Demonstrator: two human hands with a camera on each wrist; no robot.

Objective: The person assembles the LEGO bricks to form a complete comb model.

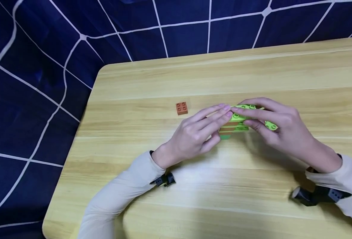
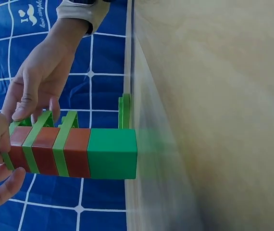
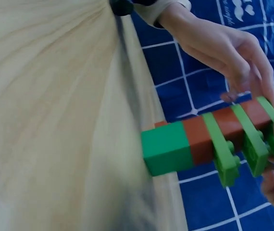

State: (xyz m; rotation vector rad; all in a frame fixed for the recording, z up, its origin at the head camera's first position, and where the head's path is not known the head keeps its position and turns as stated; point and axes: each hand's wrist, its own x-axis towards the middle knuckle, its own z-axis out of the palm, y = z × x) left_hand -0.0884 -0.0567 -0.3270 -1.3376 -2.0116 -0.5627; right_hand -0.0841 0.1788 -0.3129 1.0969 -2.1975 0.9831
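Observation:
A tower of toy building bricks [image 2: 77,153] stands on the table: a green block at the bottom, then brown bricks alternating with light green plates that jut out to one side. My left hand [image 1: 195,132] holds the tower's upper left end, fingers across the top and thumb lower down. From the right, my right hand [image 1: 279,122] pinches the topmost light green plate [image 1: 238,115], index finger reaching over its studs and thumb beneath. My fingers partly cover this plate. In the right wrist view, several light green plates [image 3: 220,151] stick out, with studs showing.
A brown two-by-two brick [image 1: 181,108] lies left of the tower. Another light green piece [image 1: 271,125] shows behind my right hand, partly hidden. The wooden table [image 1: 128,132] meets a dark blue cloth with white lines [image 1: 184,36] at its back and left edges.

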